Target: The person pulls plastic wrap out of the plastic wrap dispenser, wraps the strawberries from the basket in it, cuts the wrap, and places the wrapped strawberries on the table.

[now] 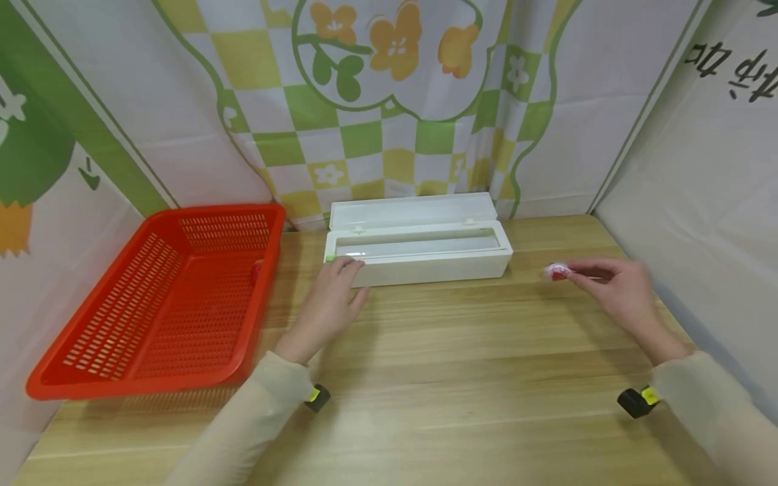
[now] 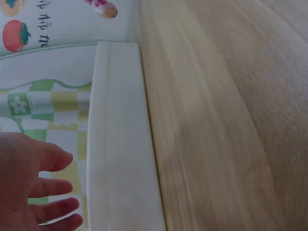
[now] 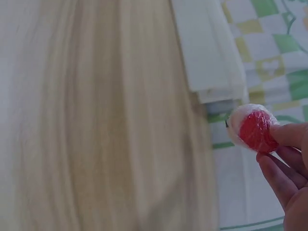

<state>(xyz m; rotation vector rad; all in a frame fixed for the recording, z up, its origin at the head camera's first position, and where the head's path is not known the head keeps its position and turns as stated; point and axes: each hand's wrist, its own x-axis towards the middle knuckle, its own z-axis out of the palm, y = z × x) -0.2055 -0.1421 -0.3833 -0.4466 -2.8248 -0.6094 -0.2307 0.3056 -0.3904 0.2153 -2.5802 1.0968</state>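
My right hand [image 1: 623,290] pinches a wrapped lollipop [image 1: 557,272] above the table, to the right of a long white box [image 1: 431,266]. Its head is red and white under clear film, as the right wrist view shows of the lollipop [image 3: 255,127]. The box stands with its lid [image 1: 413,210] raised at the back. At the box's front left corner is my left hand [image 1: 331,297], its fingers loosely extended and holding nothing. In the left wrist view, the fingers of the left hand [image 2: 36,187] lie beside the box wall [image 2: 122,134]; contact is unclear.
A red plastic basket [image 1: 246,337] stands on the left of the wooden table [image 1: 450,378], with a small red item [image 1: 256,271] against its right wall. Patterned curtains [image 1: 395,142] hang behind the box, and a white cloth [image 1: 699,189] closes off the right side.
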